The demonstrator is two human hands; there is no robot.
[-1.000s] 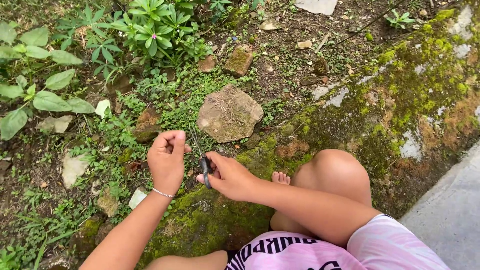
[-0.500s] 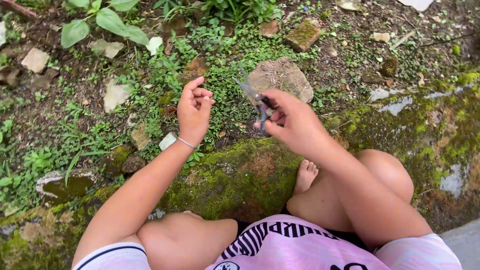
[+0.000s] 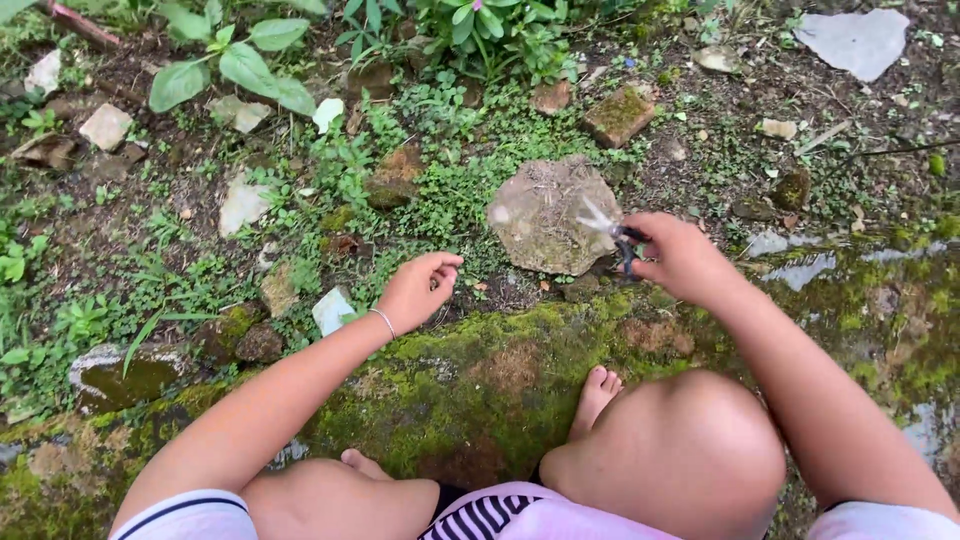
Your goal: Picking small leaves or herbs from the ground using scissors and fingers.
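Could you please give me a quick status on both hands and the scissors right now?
Right hand grips small scissors, blades blurred over the flat rock. Left hand loosely curled, empty, above the weeds. Nothing between the hands.

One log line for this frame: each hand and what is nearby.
left hand: empty, loosely curled | right hand: holds scissors | by flat stone | mossy ledge

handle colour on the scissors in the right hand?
Black handles on the scissors, gripped by the right hand; blades blurred, look silvery. Head view.
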